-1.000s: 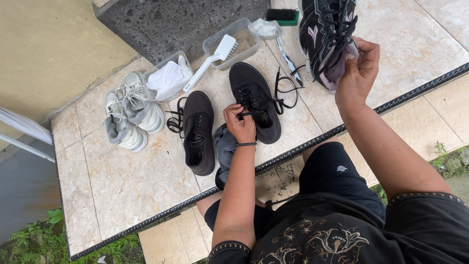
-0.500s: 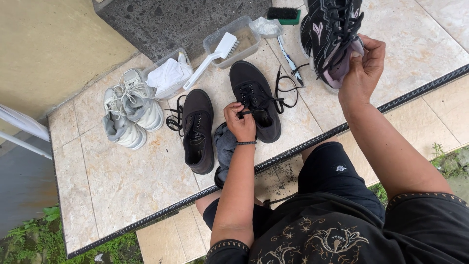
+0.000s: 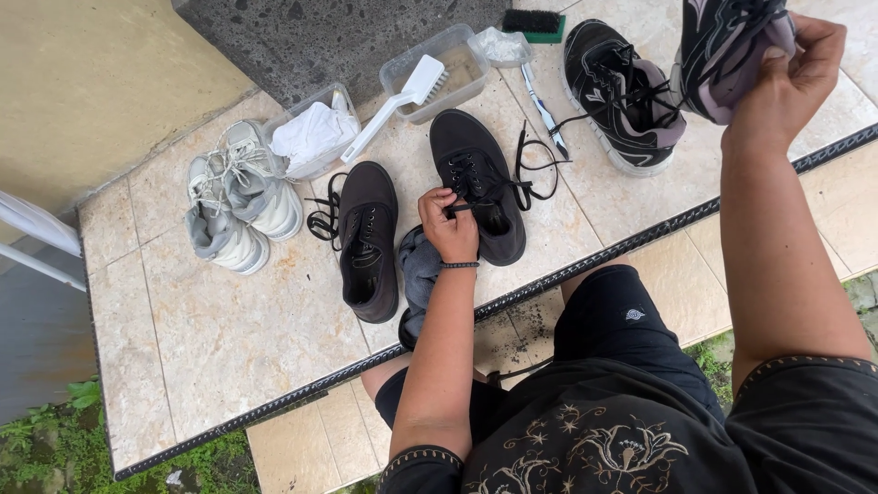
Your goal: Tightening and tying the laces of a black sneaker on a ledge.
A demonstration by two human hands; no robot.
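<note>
Left hand (image 3: pixel 450 227) pinching lace of black canvas shoe (image 3: pixel 477 183), lying mid-bench (image 3: pixel 210 338). Right hand (image 3: pixel 786 69) at 1 o'clock closed around raised black-and-lilac trainer (image 3: pixel 727 46); its mate (image 3: pixel 622 91) lying at 12. Judged step: lace handling; next calls for steady pull.

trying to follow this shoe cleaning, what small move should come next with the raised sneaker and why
Probably lower the black and lilac sneaker beside its mate on the tiled ledge. The right hand holds it in the air, while the left hand already grips the black canvas shoe by its tongue.
</note>
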